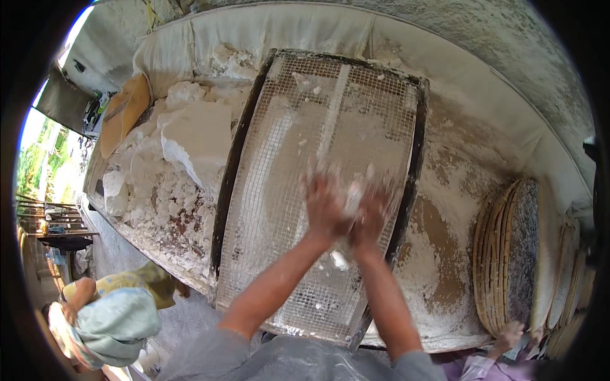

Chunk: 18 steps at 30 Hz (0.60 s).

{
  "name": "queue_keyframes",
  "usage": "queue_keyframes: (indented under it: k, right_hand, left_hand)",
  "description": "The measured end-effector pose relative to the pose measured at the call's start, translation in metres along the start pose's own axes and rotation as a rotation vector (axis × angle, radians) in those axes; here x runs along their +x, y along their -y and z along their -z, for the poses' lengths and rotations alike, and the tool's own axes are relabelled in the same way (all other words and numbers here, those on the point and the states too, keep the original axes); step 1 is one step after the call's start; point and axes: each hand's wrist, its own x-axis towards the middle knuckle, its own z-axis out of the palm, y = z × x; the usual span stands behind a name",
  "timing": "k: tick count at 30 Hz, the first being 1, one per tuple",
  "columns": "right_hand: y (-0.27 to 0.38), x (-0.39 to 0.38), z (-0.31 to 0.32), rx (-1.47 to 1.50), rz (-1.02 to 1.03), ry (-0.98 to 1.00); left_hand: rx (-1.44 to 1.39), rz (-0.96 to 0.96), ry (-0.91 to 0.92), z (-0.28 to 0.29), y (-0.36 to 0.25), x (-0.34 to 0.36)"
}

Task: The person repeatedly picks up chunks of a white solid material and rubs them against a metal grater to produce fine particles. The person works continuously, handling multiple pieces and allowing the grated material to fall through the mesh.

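A large wire-mesh screen (318, 120) in a dark frame lies across the powder-covered work surface in front of me. Both of my hands are over its middle, close together and blurred by motion. My left hand (326, 206) points away from me, its fingers smeared. Beside it, my right hand (372, 213) is just as blurred. A white chalky lump (353, 198) shows between the two hands; whether either one grips it I cannot tell. Just below the hands, a smaller white piece (340, 260) is over the mesh. White crumbs and powder lie scattered on the screen.
Left of the screen, broken white cakes (200, 130) and crumbs are heaped beside a tan curved board (125, 114). Round woven trays (499, 254) stand on edge at the right. One person (117, 317) is at the lower left; another person's hand (508, 336) is near the trays.
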Motion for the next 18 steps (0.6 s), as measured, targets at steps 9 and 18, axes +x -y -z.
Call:
queue_keyframes:
  k: [9, 18]
  right_hand:
    - [-0.014, 0.108, 0.033, -0.039, -0.061, 0.218]
    - [0.010, -0.126, 0.032, 0.076, 0.035, 0.437]
  left_hand:
    - [-0.043, -0.076, 0.329, 0.008, -0.020, 0.120]
    - [-0.318, -0.179, 0.288, 0.064, -0.001, -0.122]
